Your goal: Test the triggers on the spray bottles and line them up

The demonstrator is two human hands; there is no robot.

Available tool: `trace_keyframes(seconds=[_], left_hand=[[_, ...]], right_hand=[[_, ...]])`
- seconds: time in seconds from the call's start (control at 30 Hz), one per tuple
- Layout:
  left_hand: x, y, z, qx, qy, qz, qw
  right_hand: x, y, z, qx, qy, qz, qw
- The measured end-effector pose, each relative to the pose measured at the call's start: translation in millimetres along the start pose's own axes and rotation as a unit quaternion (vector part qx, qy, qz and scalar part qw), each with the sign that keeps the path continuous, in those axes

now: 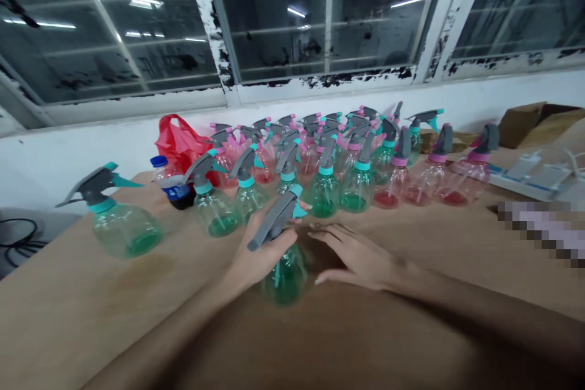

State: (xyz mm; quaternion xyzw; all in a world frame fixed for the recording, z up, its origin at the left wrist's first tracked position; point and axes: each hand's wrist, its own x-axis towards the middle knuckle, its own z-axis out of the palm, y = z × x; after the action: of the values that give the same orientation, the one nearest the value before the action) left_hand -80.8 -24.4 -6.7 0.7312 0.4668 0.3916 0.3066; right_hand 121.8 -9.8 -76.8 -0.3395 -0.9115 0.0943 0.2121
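At far left, a green spray bottle [128,228] stands apart on the surface [59,295], left of a dark-drink bottle [177,189]. Centrally, before the row, the left hand [253,257] has its fingers closed around the neck of a green bottle [286,280]; whether its base touches down is unclear. Best keep that grip firm, below the trigger, and the bottle upright. Just right, the right hand [359,256] holds nothing, fingers loosely spread, well placed to steady the round body. Farther right stand pink bottles [425,186].
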Motion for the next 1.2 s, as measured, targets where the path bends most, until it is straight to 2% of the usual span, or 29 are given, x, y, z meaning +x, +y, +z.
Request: trace_keyframes(seconds=[0.1, 0.23, 0.37, 0.63, 0.73, 1.03, 1.2], left_hand=[[6.9, 5.6, 0.7, 0.032, 0.004, 0.013, 0.999], [12.4, 11.0, -0.6, 0.066, -0.004, 0.021, 0.998], [14.6, 13.2, -2.4, 0.085, -0.026, 0.022, 0.996], [15.6, 19.8, -3.7, 0.094, -0.015, 0.017, 0.995], [13.6, 18.1, -4.8, 0.09, -0.03, -0.003, 0.996], [11.3, 13.4, -3.6, 0.058, -0.022, 0.008, 0.998], [10.2, 12.2, 0.3, 0.02, -0.032, -0.045, 0.998]], right_hand=[[-9.0, 21.9, 4.4, 0.001, -0.01, 0.025, 1.0], [-13.3, 33.9, 8.1, 0.018, -0.025, 0.046, 0.998], [-13.2, 35.6, 10.8, 0.03, -0.027, 0.047, 0.998], [-14.2, 37.4, 13.6, 0.028, -0.021, 0.039, 0.999], [-13.8, 37.1, 12.6, 0.022, -0.026, 0.036, 0.999], [-13.5, 36.3, 11.1, 0.024, -0.02, 0.033, 0.999], [-13.6, 37.0, 11.3, 0.033, -0.016, 0.03, 0.999]])
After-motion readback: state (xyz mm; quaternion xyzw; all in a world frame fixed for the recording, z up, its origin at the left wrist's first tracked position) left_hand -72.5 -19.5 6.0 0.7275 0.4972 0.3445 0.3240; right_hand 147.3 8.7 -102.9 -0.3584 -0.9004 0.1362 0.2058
